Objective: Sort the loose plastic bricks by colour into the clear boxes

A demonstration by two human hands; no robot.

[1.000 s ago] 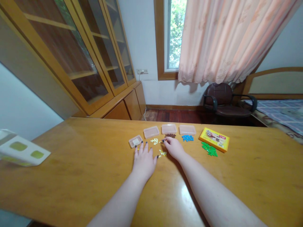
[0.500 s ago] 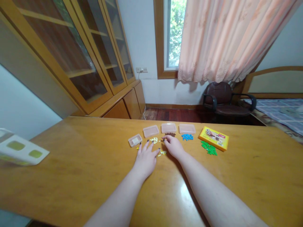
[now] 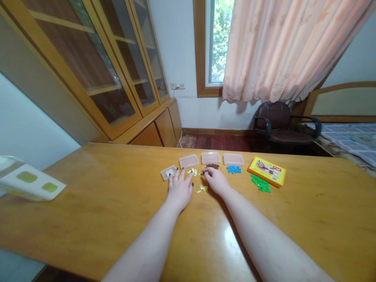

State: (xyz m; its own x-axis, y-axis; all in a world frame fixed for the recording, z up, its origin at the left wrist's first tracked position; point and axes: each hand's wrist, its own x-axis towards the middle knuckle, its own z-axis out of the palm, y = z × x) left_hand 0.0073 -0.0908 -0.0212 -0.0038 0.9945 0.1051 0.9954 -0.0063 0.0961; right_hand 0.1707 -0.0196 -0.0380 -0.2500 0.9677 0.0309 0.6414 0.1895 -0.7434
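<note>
My left hand (image 3: 179, 192) lies over the table with its fingers spread and holds nothing. Its fingertips reach to the small clear container (image 3: 169, 173) with a pale item inside and to a pile of cream pieces (image 3: 192, 172). To the right of its thumb is a little heap of yellow and cream pieces (image 3: 202, 188). My right hand (image 3: 216, 181) is closed, with thumb and forefinger together just in front of the brown pieces (image 3: 212, 166); whatever they pinch is too small to make out. Blue pieces (image 3: 234, 169) lie to its right.
Three clear plastic trays (image 3: 188, 161) stand in a row behind the piles. A yellow box (image 3: 266, 171) and green pieces (image 3: 261, 183) lie on the right of the wooden table (image 3: 117, 203). At the left edge is a white-and-green object (image 3: 32, 180). A chair (image 3: 276, 121) stands beyond.
My left hand has shifted slightly left, its thumb now drawn away from the yellow and cream heap. My right hand stays nearly in place. The view has moved a little.
</note>
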